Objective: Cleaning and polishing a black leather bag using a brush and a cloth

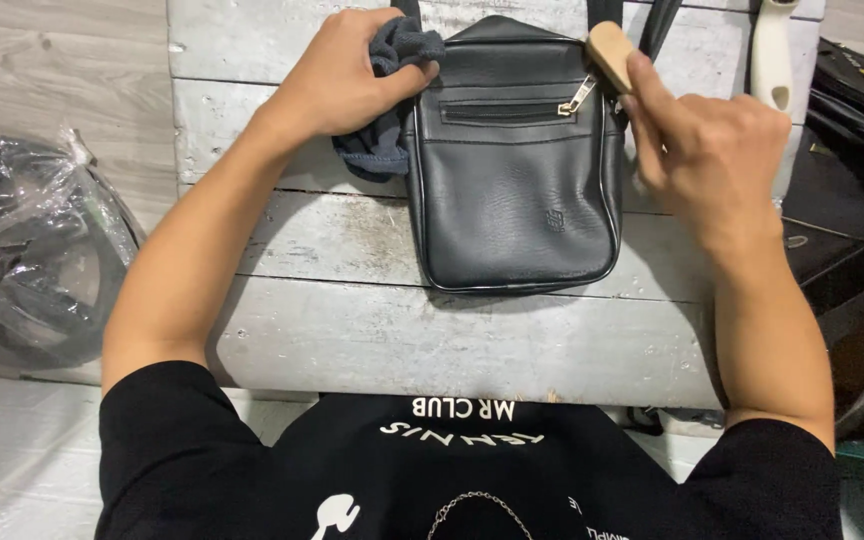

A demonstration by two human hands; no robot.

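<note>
Black leather bag (517,190) lies flat on the whitewashed worktop (372,340); left hand (337,80) grasps a dark cloth (387,150) at its corner, right hand (697,145) grips a wooden brush (610,52) by the zip. Cleaning looks mid-way.

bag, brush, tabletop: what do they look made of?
Bag: black leather or a synthetic look-alike, fine grain with a soft sheen; metal zip pull. Brush in the right hand: pale wooden back, smooth and matte; bristles hidden. Tabletop: wooden planks, whitewashed and worn, with gaps between the boards. Cloth under the left hand: dark soft fabric.
</note>
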